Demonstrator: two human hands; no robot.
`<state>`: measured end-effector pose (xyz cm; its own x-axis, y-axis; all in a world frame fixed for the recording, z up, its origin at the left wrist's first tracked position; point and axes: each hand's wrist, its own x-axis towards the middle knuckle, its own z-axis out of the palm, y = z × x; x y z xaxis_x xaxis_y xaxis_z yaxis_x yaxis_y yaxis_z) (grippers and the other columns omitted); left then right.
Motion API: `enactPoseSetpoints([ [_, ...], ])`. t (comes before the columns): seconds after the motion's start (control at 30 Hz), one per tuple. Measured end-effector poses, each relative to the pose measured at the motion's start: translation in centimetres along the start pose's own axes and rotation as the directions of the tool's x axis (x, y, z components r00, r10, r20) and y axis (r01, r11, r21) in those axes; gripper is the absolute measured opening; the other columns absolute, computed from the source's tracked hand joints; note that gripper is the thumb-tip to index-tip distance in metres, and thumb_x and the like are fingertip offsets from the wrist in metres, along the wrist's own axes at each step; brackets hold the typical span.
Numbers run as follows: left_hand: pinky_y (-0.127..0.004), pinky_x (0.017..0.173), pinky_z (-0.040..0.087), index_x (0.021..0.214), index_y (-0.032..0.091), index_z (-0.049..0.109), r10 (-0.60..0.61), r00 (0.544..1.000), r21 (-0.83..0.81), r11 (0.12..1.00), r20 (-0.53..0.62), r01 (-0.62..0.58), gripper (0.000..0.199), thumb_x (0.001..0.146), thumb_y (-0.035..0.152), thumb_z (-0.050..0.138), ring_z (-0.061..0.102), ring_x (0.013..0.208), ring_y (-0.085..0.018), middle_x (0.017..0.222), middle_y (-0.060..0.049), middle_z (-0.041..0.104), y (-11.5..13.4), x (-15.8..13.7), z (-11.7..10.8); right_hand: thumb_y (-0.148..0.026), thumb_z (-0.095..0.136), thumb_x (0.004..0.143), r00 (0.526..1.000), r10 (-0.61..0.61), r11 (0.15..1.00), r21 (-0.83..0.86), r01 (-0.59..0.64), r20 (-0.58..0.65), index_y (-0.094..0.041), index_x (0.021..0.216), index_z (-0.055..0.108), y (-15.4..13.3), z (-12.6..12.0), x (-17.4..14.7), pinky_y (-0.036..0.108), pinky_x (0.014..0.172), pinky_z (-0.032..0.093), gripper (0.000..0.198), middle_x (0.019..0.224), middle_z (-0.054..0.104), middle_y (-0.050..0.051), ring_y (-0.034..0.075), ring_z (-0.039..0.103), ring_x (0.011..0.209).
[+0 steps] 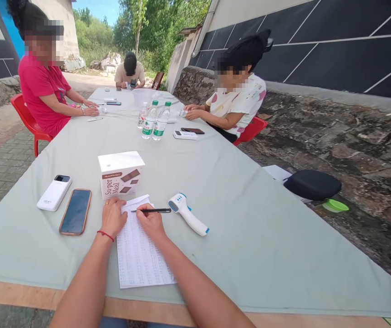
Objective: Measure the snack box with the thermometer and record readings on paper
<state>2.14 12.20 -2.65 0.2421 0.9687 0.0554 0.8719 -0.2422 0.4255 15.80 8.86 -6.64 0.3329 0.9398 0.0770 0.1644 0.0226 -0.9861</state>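
My right hand grips a black pen, its tip at the upper part of a paper sheet covered in rows of small writing. My left hand lies flat on the sheet's upper left edge, a red string at the wrist. Just beyond the fingers stands a white and brown box printed "Su-per Meal". Right of the pen lies a white infrared thermometer. A phone in an orange-brown case and a white power bank are left of my left hand.
The cloth-covered table stretches away from me. Several water bottles stand mid-table, near a dark phone and a white device. A translucent basin is farther back. People sit left, right and at the far end.
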Motion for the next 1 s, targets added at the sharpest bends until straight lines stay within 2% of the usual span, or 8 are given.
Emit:
enactPoseSetpoints([
  [0.13, -0.039, 0.096, 0.047, 0.115, 0.013, 0.069, -0.006, 1.0, -0.002, 1.0, 0.017, 0.006, 0.038, 0.079, 0.01, 0.06, 0.057, 0.112, -0.03, 0.118, -0.012, 0.064, 0.14, -0.09, -0.17, -0.039, 0.053, 0.068, 0.999, -0.003, 1.0, 0.006, 0.003, -0.037, -0.022, 0.069, 0.059, 0.04, -0.05, -0.06, 0.028, 0.054, 0.041, 0.018, 0.058, 0.054, -0.002, 0.015, 0.048, 0.055],
  [0.37, -0.04, 0.097, 0.047, 0.116, 0.014, 0.069, -0.01, 1.0, 0.007, 1.0, 0.02, 0.01, 0.039, 0.079, 0.01, 0.059, 0.057, 0.112, -0.03, 0.118, -0.012, 0.064, 0.24, -0.1, -0.28, -0.036, 0.053, 0.068, 1.0, -0.008, 1.0, -0.009, 0.009, 0.027, -0.023, 0.066, 0.057, 0.08, -0.18, -0.07, 0.027, 0.053, 0.041, 0.014, 0.059, 0.055, -0.002, 0.015, 0.048, 0.055],
  [0.53, -0.04, 0.096, 0.048, 0.114, 0.015, 0.07, 0.004, 1.0, 0.002, 1.0, -0.001, -0.004, 0.037, 0.078, 0.01, 0.06, 0.058, 0.11, -0.029, 0.116, -0.011, 0.065, -0.02, -0.06, -0.04, -0.037, 0.052, 0.066, 1.0, 0.029, 0.999, -0.013, -0.029, 0.005, -0.023, 0.064, 0.056, -0.29, -0.25, -0.07, 0.027, 0.05, 0.038, 0.015, 0.053, 0.05, -0.004, 0.014, 0.045, 0.051],
  [0.7, -0.041, 0.094, 0.049, 0.11, 0.016, 0.07, 0.019, 0.999, -0.01, 1.0, -0.032, -0.019, 0.035, 0.077, 0.01, 0.06, 0.059, 0.108, -0.029, 0.114, -0.011, 0.065, -0.29, 0.01, 0.36, -0.036, 0.054, 0.068, 1.0, -0.019, 1.0, 0.0, 0.019, 0.016, -0.022, 0.066, 0.058, -0.06, -0.26, -0.14, 0.027, 0.052, 0.04, 0.015, 0.057, 0.054, -0.002, 0.014, 0.047, 0.053],
  [0.9, -0.042, 0.094, 0.048, 0.107, 0.018, 0.071, 0.027, 0.998, -0.035, 0.999, -0.06, -0.029, 0.034, 0.075, 0.009, 0.061, 0.059, 0.107, -0.028, 0.112, -0.011, 0.065, -0.49, 0.03, 0.67, -0.037, 0.053, 0.069, 0.997, -0.034, 0.999, -0.021, 0.032, -0.074, -0.022, 0.07, 0.06, 0.65, -0.13, 0.11, 0.029, 0.059, 0.044, 0.016, 0.061, 0.058, -0.001, 0.017, 0.052, 0.06],
  [1.0, -0.042, 0.095, 0.048, 0.108, 0.016, 0.071, 0.023, 0.999, -0.031, 0.999, -0.047, -0.024, 0.035, 0.076, 0.009, 0.06, 0.059, 0.108, -0.028, 0.113, -0.011, 0.065, -0.36, -0.03, 0.52, -0.037, 0.052, 0.068, 0.997, -0.021, 0.999, -0.03, 0.019, -0.079, -0.022, 0.069, 0.059, 0.62, -0.06, 0.15, 0.029, 0.06, 0.044, 0.016, 0.061, 0.058, -0.001, 0.017, 0.052, 0.06],
])
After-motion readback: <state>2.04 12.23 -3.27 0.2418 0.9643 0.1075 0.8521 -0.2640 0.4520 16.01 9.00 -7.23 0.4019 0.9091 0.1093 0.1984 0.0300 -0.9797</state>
